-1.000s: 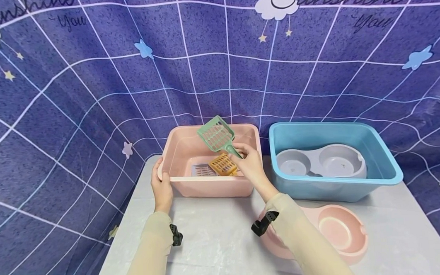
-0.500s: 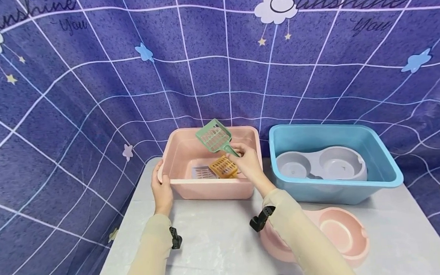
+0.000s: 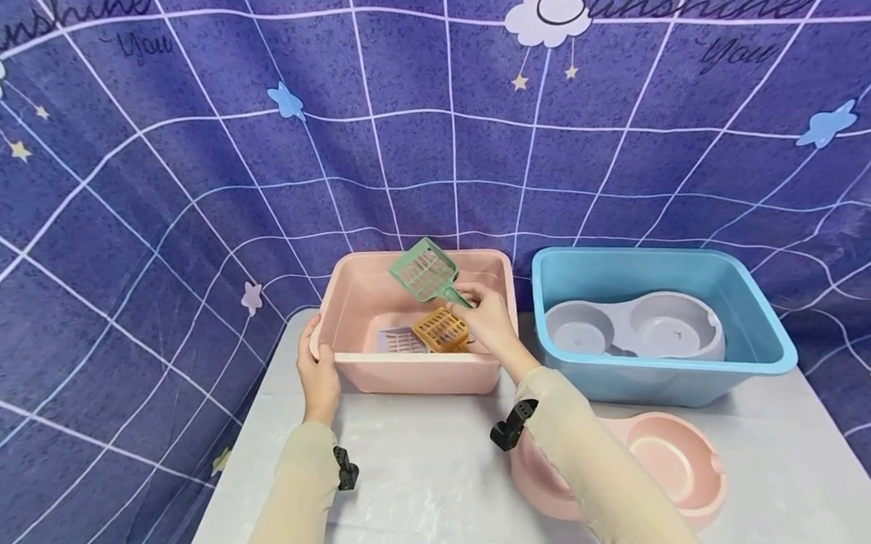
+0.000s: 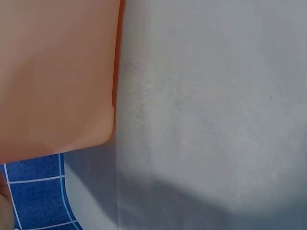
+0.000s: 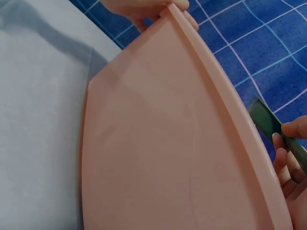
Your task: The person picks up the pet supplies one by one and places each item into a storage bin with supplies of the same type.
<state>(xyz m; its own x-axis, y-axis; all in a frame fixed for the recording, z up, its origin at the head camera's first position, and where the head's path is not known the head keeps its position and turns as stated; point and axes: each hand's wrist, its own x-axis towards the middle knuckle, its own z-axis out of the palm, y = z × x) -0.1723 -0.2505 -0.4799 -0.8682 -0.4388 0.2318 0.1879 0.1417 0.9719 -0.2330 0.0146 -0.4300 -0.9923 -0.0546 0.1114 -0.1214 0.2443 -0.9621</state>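
Over the last second little has changed: the green slotted plastic scoop (image 3: 442, 288) has dipped slightly and seems to have tipped a little, its blade above the inside of the rectangular pink plastic bin (image 3: 419, 375). The right hand (image 3: 489, 314), over the bin's right half, pinches its handle between thumb and fingers. The left hand (image 3: 318, 373) has stayed at the bin's near-left corner, its fingers curled over the rim.

Inside the bin, the yellow slotted scoop (image 3: 441, 329) overlaps the right end of a pale lavender slotted one (image 3: 400, 340); neither shows a clear shift. So small a move suggests a pause or slow adjustment: the green scoop, still in hand, is not laid with those two. The bin appears steadied on the pale desk (image 3: 423, 462).
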